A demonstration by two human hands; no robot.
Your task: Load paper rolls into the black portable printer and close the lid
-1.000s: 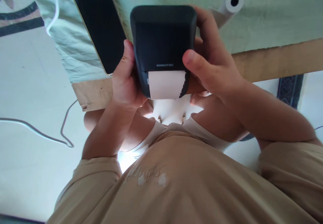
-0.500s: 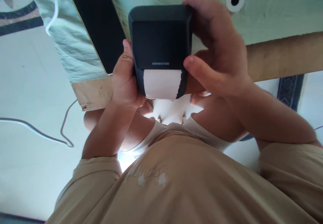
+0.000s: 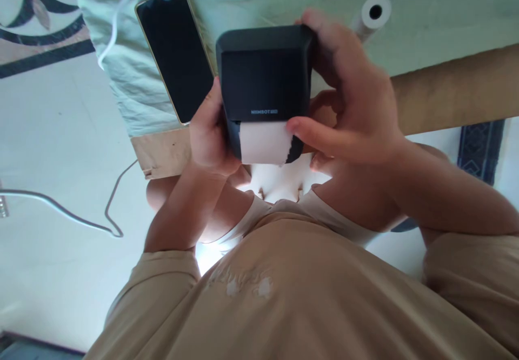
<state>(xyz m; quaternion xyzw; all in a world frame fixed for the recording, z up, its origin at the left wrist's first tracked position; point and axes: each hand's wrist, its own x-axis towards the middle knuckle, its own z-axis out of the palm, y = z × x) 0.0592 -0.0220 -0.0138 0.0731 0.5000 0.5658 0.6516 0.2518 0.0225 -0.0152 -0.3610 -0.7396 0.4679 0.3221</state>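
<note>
A black label printer (image 3: 265, 81) marked NIIMBOT is held up between both hands. A strip of white paper (image 3: 263, 142) sticks out of the slot on its near side, its right edge ragged. My left hand (image 3: 211, 133) is wrapped around the printer's left side, most of its fingers hidden underneath. On the other side my right hand (image 3: 360, 100) grips the far right corner with its fingers. The right thumb lies at the slot, touching the upper right of the paper or the printer edge there.
A phone (image 3: 178, 52) with a dark screen lies left of the printer on the green cloth (image 3: 438, 19). A white paper roll (image 3: 376, 12) stands on the cloth to the right. A white cable (image 3: 117, 25) and a wooden table edge (image 3: 454, 92) are in view; a hanger-like bent wire (image 3: 60, 208) lies left.
The right thumb has moved left from the printer's side edge onto the slot by the paper. The whole view has shifted slightly, with the printer lower and further right.
</note>
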